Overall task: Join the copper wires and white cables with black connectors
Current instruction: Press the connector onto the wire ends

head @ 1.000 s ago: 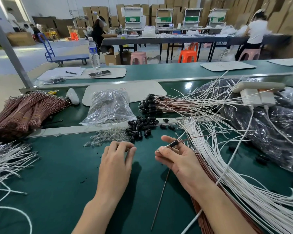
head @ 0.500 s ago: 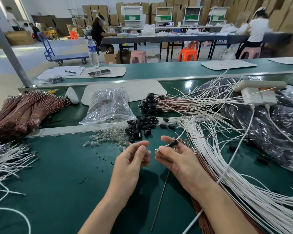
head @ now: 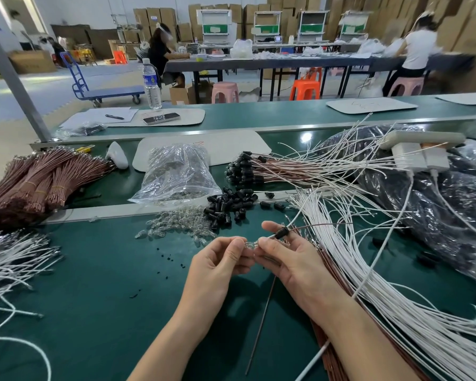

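The left hand (head: 217, 259) pinches a small clear bulb (head: 249, 244) between thumb and forefinger, fingertips touching those of the right hand (head: 294, 259), which pinches the black connector (head: 282, 232) just behind that meeting point. A copper wire (head: 324, 224) trails from the connector to the right of the grip. The step looks like seating the bulb in the connector's mouth. It is best to keep both in one line, push straight without twisting, and brace the connector body firmly. Spare connectors (head: 226, 207) lie just beyond the grip, and the white cables (head: 382, 270) fan out to its right.
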`<control>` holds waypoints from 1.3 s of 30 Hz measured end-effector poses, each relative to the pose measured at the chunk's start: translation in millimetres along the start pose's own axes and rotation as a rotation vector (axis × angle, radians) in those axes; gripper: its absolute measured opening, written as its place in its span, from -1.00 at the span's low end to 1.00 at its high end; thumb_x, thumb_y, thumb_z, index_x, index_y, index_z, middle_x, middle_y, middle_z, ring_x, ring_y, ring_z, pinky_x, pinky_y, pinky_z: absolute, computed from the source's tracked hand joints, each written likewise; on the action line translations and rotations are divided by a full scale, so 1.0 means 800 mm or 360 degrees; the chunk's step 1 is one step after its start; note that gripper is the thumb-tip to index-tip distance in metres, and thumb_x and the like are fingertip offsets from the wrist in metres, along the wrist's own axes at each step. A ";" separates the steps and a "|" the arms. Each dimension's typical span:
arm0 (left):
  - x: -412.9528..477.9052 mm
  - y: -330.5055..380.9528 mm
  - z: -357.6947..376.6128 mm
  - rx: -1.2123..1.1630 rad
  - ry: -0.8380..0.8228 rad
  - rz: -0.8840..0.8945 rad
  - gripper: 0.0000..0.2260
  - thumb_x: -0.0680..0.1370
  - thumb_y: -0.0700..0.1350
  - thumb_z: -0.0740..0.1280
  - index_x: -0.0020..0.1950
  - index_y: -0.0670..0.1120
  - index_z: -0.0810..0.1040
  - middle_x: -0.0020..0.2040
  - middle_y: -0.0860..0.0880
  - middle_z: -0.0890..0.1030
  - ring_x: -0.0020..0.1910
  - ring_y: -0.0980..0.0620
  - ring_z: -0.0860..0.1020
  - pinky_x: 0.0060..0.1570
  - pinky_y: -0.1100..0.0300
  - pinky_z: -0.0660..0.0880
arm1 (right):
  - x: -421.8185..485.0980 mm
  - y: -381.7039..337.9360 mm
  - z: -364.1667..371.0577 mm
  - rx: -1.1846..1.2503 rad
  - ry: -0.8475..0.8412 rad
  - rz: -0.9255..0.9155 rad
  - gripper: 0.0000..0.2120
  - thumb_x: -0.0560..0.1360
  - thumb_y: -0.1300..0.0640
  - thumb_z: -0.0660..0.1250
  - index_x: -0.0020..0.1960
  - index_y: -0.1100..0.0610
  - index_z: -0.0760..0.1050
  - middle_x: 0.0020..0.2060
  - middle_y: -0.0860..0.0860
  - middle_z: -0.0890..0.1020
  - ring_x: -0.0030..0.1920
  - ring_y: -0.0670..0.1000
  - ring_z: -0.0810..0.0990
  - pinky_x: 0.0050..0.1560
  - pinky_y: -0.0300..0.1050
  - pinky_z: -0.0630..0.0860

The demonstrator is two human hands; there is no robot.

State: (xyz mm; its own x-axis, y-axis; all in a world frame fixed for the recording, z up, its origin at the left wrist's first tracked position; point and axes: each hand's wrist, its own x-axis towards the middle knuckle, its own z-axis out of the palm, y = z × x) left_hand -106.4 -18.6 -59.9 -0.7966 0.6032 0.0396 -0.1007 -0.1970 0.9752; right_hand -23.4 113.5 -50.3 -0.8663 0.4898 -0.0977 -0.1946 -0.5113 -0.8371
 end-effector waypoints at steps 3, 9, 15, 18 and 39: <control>0.000 0.000 0.000 0.0015 -0.0005 0.0008 -0.75 0.50 0.02 0.39 -0.01 -0.15 0.67 -0.12 -0.14 0.72 -0.15 -0.01 0.68 -0.11 0.21 0.61 | 0.000 0.000 0.000 0.0006 -0.0003 -0.0004 -0.55 0.32 0.25 0.49 0.20 0.19 0.56 -0.21 0.11 0.70 -0.19 0.03 0.71 -0.08 -0.16 0.64; 0.000 0.001 0.001 0.0013 0.0006 0.0012 -0.75 0.50 0.02 0.39 -0.02 -0.17 0.66 -0.13 -0.14 0.72 -0.16 -0.02 0.68 -0.12 0.21 0.61 | -0.001 -0.001 0.002 0.0022 0.0005 -0.0007 -0.57 0.32 0.26 0.48 0.19 0.19 0.56 -0.22 0.12 0.70 -0.21 0.03 0.71 -0.09 -0.17 0.64; -0.001 -0.001 0.001 0.0033 0.0002 0.0031 -0.73 0.51 0.01 0.38 -0.01 -0.20 0.64 -0.13 -0.14 0.72 -0.16 -0.04 0.67 -0.11 0.18 0.62 | -0.002 -0.001 0.003 0.0044 0.0003 -0.0015 -0.57 0.33 0.27 0.46 0.20 0.21 0.54 -0.22 0.14 0.70 -0.19 0.04 0.71 -0.07 -0.15 0.64; -0.001 -0.002 0.002 0.0090 -0.0014 0.0058 -0.73 0.51 0.02 0.38 -0.02 -0.19 0.64 -0.14 -0.14 0.72 -0.17 -0.05 0.67 -0.11 0.18 0.62 | -0.003 -0.001 0.004 0.0058 0.0004 -0.0029 -0.59 0.35 0.28 0.44 0.20 0.22 0.52 -0.25 0.14 0.69 -0.20 0.04 0.71 -0.07 -0.16 0.65; -0.001 -0.002 0.004 -0.0064 0.0090 -0.0017 -0.80 0.52 -0.05 0.41 -0.06 -0.20 0.63 -0.19 -0.12 0.70 -0.22 0.02 0.65 -0.16 0.24 0.59 | -0.010 0.001 0.015 -0.0152 0.0061 -0.0089 -0.86 0.33 0.18 0.48 -0.12 0.06 0.74 -0.19 0.11 0.72 -0.10 0.06 0.73 -0.04 -0.21 0.63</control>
State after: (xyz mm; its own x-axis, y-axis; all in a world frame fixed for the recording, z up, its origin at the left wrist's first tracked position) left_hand -103.9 -16.6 -60.7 -0.8275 0.5613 0.0158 -0.1322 -0.2222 0.9660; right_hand -22.5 100.6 -44.0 -0.8369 0.5431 -0.0682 -0.1961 -0.4138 -0.8890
